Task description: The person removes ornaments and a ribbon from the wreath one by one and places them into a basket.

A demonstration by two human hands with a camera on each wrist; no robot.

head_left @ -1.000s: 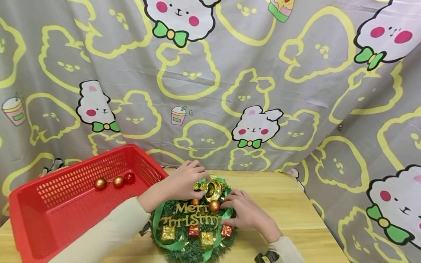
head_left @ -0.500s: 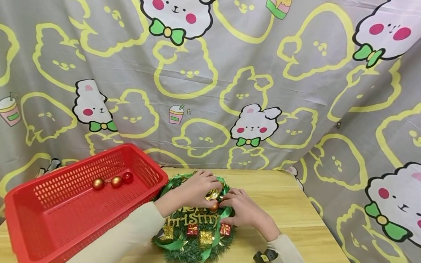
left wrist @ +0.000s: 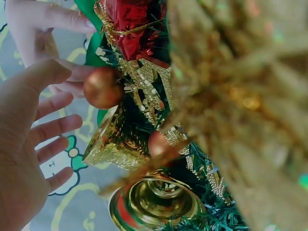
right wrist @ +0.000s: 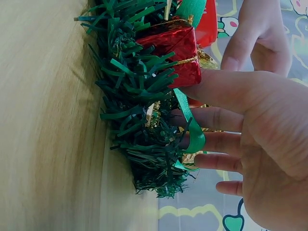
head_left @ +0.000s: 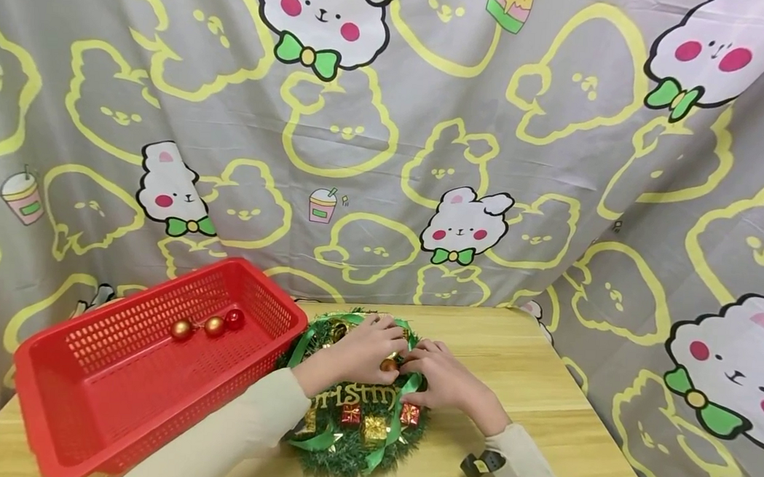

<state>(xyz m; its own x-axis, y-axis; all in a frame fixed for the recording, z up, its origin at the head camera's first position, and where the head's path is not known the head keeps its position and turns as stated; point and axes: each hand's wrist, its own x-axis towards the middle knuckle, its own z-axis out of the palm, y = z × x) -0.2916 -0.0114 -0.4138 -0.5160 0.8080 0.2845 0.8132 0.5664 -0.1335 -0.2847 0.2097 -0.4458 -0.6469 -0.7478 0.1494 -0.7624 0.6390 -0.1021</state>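
Note:
A green Christmas wreath [head_left: 342,458] lies on the table, dressed with gold lettering [head_left: 362,395], green ribbon, small wrapped gift boxes and gold bells [left wrist: 156,202]. Over its upper part reaches my left hand [head_left: 367,351], fingers spread and relaxed, the thumb near a copper-coloured ball [left wrist: 102,87]. My right hand [head_left: 444,379] is at the wreath's right side. In the right wrist view its thumb touches a red gift box [right wrist: 185,55] and its fairly straight fingers reach behind the green ribbon [right wrist: 195,137]. My left hand covers part of the lettering and the bells in the head view.
A red plastic basket [head_left: 103,396] stands left of the wreath, with two gold balls [head_left: 181,329] and a red ball [head_left: 235,319] inside. The wooden table [head_left: 541,423] reaches back to a patterned curtain [head_left: 374,150]. A black band [head_left: 483,465] is on my right wrist.
My left hand has moved right across the wreath, from the gold bells to beside the copper-coloured ball and my right hand. My right hand has stayed nearly in place.

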